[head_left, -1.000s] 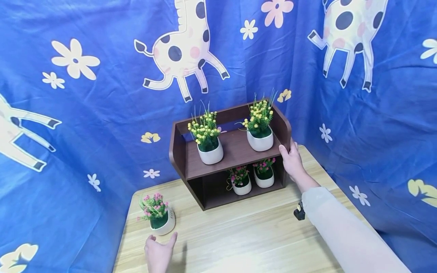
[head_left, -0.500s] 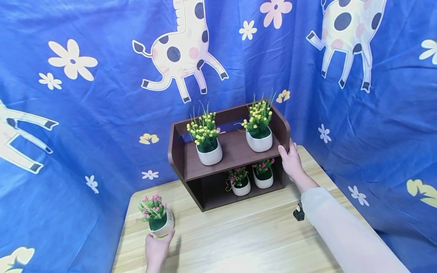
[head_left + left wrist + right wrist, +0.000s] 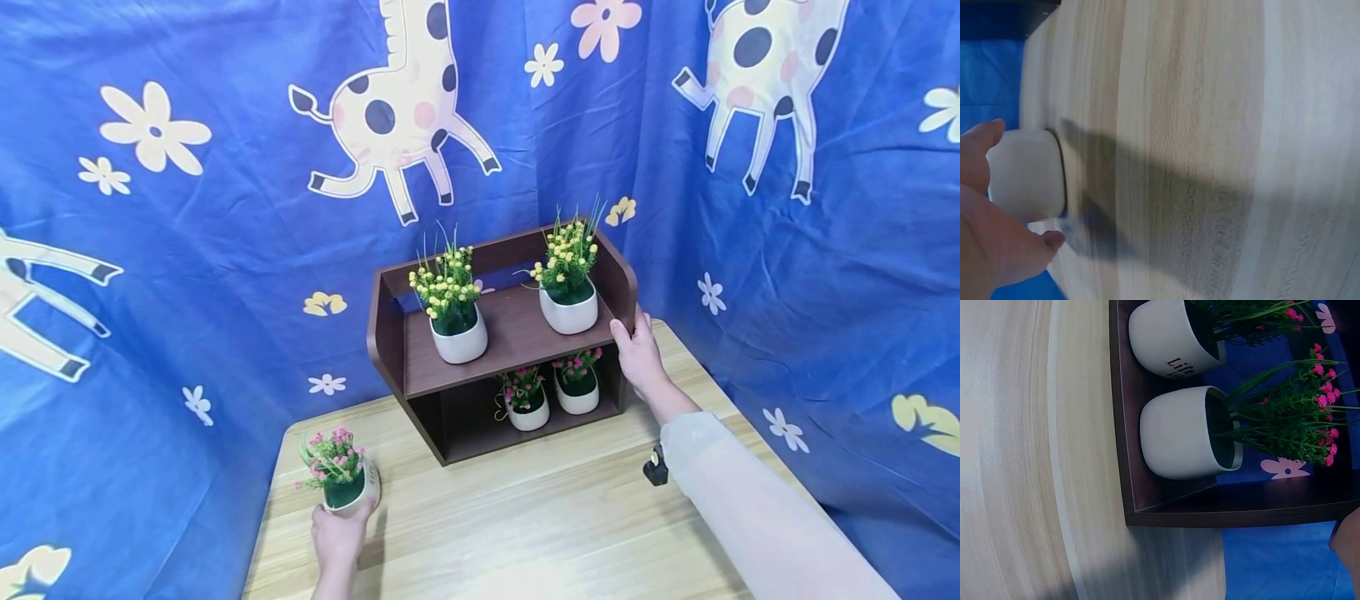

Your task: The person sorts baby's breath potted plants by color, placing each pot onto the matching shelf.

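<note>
My left hand [image 3: 339, 533] reaches round the near side of a white flowerpot [image 3: 369, 487] with pink flowers, at the left of the table. In the left wrist view, thumb and fingers straddle the smooth white pot [image 3: 1027, 175], which stands on the wood; its flowers are hidden there. My right hand [image 3: 641, 354] grips the right side panel of a dark brown two-tier shelf [image 3: 517, 321], thumb on the front edge. Only a bit of that hand [image 3: 1349, 547] shows in the right wrist view, beside the shelf's side panel [image 3: 1241, 515].
Two white pots with yellow flowers, left [image 3: 459, 342] and right [image 3: 570, 312], stand on the upper tier. Below are two pink-flowered pots [image 3: 529, 412] [image 3: 1185, 434]. A small black object [image 3: 656, 467] shows by the right sleeve. Blue printed curtain [image 3: 225, 275] surrounds the wooden table [image 3: 480, 517].
My left hand has moved forward from just in front of the pink-flowered pot to around its near side. The right hand stays on the shelf's side panel.
</note>
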Motion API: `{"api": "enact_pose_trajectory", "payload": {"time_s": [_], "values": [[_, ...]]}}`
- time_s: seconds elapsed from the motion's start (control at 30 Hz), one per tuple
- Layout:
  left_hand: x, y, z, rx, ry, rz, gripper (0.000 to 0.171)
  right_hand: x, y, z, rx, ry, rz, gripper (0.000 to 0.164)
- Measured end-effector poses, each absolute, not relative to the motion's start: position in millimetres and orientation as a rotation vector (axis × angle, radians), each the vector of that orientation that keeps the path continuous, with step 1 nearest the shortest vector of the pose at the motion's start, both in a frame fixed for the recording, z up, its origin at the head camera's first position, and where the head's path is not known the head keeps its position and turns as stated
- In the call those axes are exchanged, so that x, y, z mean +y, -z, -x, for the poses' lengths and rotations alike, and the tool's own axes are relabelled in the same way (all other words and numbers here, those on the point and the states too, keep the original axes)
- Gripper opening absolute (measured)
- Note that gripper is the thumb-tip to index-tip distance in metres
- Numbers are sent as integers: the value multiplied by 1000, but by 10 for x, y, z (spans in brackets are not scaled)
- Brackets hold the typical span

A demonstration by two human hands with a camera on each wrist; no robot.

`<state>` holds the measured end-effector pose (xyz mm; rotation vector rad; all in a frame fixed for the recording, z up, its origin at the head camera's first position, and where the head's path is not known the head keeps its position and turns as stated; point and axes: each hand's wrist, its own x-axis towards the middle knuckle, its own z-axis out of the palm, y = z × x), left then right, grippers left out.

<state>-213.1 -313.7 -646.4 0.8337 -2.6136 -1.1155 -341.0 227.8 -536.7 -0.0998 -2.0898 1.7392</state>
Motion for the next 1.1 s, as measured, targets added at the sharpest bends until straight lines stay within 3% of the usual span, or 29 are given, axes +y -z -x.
{"api": "enact_pose_trajectory", "payload": {"time_s": [1.1], "values": [[-3321,6593,2277,-2726,1047,-774,108,2317,5413,3451,-2112,-1675,77,48]]}}
